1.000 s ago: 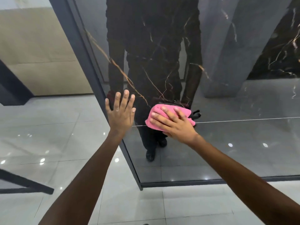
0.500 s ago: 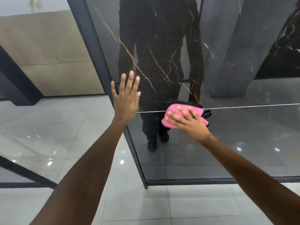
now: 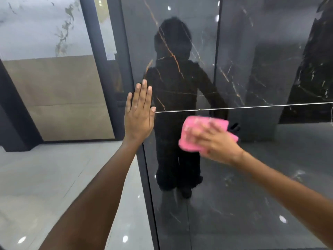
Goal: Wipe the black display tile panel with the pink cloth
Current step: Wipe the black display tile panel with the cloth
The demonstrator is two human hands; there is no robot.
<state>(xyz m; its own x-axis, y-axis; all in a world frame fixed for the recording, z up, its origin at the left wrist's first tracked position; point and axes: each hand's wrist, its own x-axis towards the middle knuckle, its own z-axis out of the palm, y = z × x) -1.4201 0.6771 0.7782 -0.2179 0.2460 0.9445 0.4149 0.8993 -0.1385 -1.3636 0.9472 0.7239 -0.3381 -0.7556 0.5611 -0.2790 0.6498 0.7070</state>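
The black display tile panel (image 3: 252, 69) stands upright and fills the middle and right of the view, glossy and veined with thin gold and white lines. Its left edge is a dark frame (image 3: 144, 168) that slants down toward the bottom of the picture. A thin bright seam (image 3: 270, 106) crosses the panel from side to side, and a vertical joint (image 3: 217, 51) splits the upper part in two.

The left hand (image 3: 138, 116) lies flat with straight fingers together, pressed on the panel's left edge, its fingertips above the seam and its thumb tip at the seam's left end. The right hand (image 3: 216, 141) presses the pink cloth (image 3: 203, 131) against the panel just below the seam, to the right of the left hand and apart from it. The fingers are spread over the cloth, but they are smeared by motion blur, so I cannot tell whether they curl into the fabric or only press flat on it.

Right of the cloth the panel surface runs bare to the picture's right edge; below it the surface continues to the bottom edge. Left of the frame lies a pale polished floor (image 3: 54, 177) with light spots on it, backed by a beige wall panel (image 3: 59, 98) and a grey marbled one (image 3: 36, 26) above.

The panel's top, right side and bottom edge are cut off by the view. A dark reflection of the person covers the panel behind both hands, and its details cannot be made out. The right hand hides part of the cloth.
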